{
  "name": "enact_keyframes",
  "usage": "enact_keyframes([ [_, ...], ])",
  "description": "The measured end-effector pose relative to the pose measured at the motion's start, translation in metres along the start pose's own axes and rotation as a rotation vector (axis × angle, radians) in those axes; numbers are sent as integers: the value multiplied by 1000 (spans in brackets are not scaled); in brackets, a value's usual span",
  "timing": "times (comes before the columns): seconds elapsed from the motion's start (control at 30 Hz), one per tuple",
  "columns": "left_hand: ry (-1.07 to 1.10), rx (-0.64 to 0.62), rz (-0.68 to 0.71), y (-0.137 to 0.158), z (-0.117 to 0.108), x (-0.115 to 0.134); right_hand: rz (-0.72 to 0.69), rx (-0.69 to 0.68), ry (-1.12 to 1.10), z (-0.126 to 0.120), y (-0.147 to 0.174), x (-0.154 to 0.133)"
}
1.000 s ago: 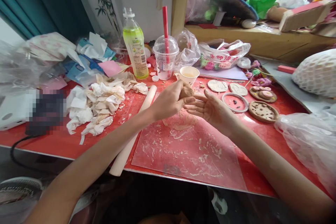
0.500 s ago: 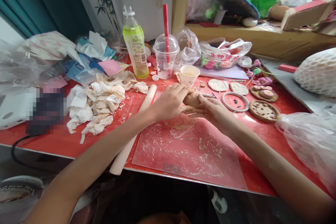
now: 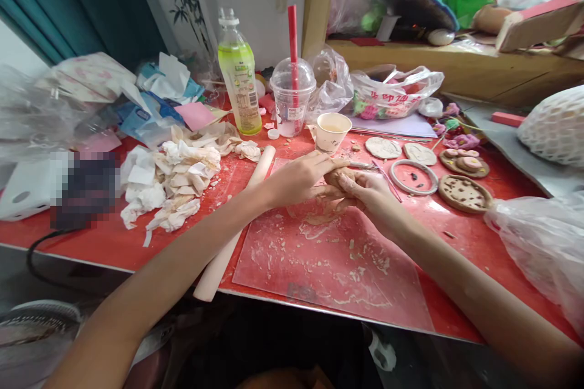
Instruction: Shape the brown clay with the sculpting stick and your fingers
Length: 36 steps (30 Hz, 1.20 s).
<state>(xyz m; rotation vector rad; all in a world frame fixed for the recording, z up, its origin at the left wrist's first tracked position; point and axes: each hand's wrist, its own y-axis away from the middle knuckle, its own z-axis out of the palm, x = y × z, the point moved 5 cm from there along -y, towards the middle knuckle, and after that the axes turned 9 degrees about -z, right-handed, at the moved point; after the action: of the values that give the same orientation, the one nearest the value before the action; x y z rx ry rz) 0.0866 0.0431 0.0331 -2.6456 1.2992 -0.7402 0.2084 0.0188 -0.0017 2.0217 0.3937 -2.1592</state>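
A lump of brown clay (image 3: 341, 177) is held between both hands above a clear plastic sheet (image 3: 292, 255) strewn with clay scraps. My left hand (image 3: 306, 177) has its fingers curled over the lump from the left. From the right, my right hand (image 3: 368, 189) grips the same lump, thumb on its near face. Part of the clay is hidden by the fingers. Just behind the hands stands a paper cup (image 3: 332, 132) of cloudy liquid. A pale rolling pin (image 3: 235, 225) lies left of the sheet. A thin tool (image 3: 362, 165) rests beyond my right hand.
On the right are a ring (image 3: 414, 177), flat clay discs (image 3: 383, 148) and a dotted clay disc (image 3: 465, 193). Crumpled tissues (image 3: 176, 176) cover the left. A green drink bottle (image 3: 239, 79) and a domed plastic cup (image 3: 292, 97) with a red straw stand behind. A plastic bag (image 3: 542, 243) sits at right.
The clay lump is turned and more covered by the fingers now. My right fingers have curled further around it. The whole view has shifted slightly.
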Motion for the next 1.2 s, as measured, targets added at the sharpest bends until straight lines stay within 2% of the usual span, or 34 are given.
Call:
enact_keyframes([
  [0.2, -12, 17, 1, 0, 2, 0, 5, 12, 3, 0, 0, 0],
  [0.43, 128, 109, -164, -1, -5, -4, 72, -35, 24, 0, -2, -5],
  [0.57, 158, 83, -217, -2, -3, -10, 52, -7, 97, -3, -2, -5],
  [0.7, 179, 1, -154, -2, 5, -9, 54, -13, 107, -3, 0, -2],
  [0.77, 186, 5, -148, -2, 6, -8, 48, -14, 150, -4, 1, -3],
  [0.97, 435, 87, -251, -3, -2, -8, -40, 69, 485, -17, -4, -14],
  [1.03, 513, 117, -270, -3, -5, -8, -54, 98, 524, -21, -5, -14],
  [1.2, 592, 173, -246, -3, -9, -5, -98, 71, 518, -18, -6, -11],
])
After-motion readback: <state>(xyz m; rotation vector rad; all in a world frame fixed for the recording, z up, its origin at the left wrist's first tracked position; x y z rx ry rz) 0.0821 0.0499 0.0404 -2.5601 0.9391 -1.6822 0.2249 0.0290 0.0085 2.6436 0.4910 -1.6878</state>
